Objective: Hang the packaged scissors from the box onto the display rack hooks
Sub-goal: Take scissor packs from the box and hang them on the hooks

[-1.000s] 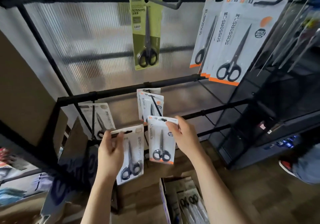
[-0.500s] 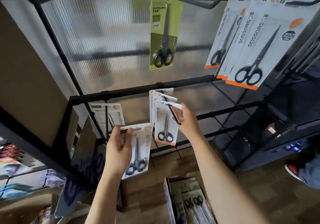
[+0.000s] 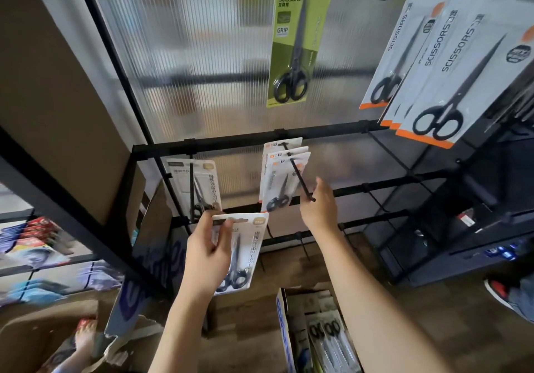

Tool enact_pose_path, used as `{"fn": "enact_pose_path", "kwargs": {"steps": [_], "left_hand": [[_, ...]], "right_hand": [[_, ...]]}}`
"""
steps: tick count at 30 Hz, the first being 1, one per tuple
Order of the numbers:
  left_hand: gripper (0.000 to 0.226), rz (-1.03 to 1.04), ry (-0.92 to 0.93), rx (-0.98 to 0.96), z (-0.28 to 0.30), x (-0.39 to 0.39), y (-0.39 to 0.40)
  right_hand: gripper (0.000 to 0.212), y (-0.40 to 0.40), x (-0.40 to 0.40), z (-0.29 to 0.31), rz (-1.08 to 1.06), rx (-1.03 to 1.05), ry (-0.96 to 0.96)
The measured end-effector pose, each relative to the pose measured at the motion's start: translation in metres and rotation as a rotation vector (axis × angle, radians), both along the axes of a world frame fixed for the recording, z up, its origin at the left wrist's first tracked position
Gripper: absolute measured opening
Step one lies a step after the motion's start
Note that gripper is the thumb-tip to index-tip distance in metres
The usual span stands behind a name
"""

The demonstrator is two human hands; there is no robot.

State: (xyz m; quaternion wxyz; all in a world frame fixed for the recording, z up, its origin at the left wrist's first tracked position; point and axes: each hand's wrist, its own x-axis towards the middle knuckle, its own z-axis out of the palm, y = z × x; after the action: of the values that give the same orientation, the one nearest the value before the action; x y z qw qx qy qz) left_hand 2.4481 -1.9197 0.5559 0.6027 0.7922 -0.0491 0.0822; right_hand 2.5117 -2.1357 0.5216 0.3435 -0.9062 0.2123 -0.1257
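My left hand (image 3: 206, 254) grips a white scissors pack (image 3: 248, 245) by its top edge, just below the lower-left hook's pack (image 3: 202, 184). My right hand (image 3: 318, 209) holds nothing. Its fingers are beside the tip of the middle hook (image 3: 300, 179). Three small orange-trimmed packs (image 3: 281, 179) hang on that hook, under the rack's middle bar (image 3: 231, 143). The open box (image 3: 323, 335) with more packaged scissors sits on the floor under my right forearm.
A green scissors pack (image 3: 297, 46) hangs on the top hook, and large white packs (image 3: 450, 63) hang at the upper right. A black wire shelf (image 3: 462, 228) stands to the right, with someone's shoe (image 3: 498, 290) beside it. Cardboard (image 3: 43, 83) lies at the left.
My right hand carried the small pack up onto the middle hook and let go of it. My left hand rose a little with its pack.
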Motion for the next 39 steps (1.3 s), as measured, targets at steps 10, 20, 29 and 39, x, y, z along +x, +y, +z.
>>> {"fn": "enact_pose_path", "kwargs": {"steps": [10,20,29,39], "left_hand": [[0.008,0.094,-0.090,-0.004,-0.006,-0.023,0.030],[0.016,0.240,-0.074,-0.037,-0.008,-0.015,0.051],[0.015,0.187,-0.078,-0.021,-0.010,-0.005,0.056],[0.027,0.081,-0.088,-0.053,-0.008,0.007,0.060]], "right_hand": [[0.022,0.035,-0.015,-0.043,0.232,-0.028,0.088],[0.027,0.040,-0.017,-0.040,0.272,-0.067,0.093],[0.029,0.043,-0.012,-0.045,0.271,-0.046,0.110],[0.035,0.054,-0.013,-0.051,0.304,-0.011,0.084]]}}
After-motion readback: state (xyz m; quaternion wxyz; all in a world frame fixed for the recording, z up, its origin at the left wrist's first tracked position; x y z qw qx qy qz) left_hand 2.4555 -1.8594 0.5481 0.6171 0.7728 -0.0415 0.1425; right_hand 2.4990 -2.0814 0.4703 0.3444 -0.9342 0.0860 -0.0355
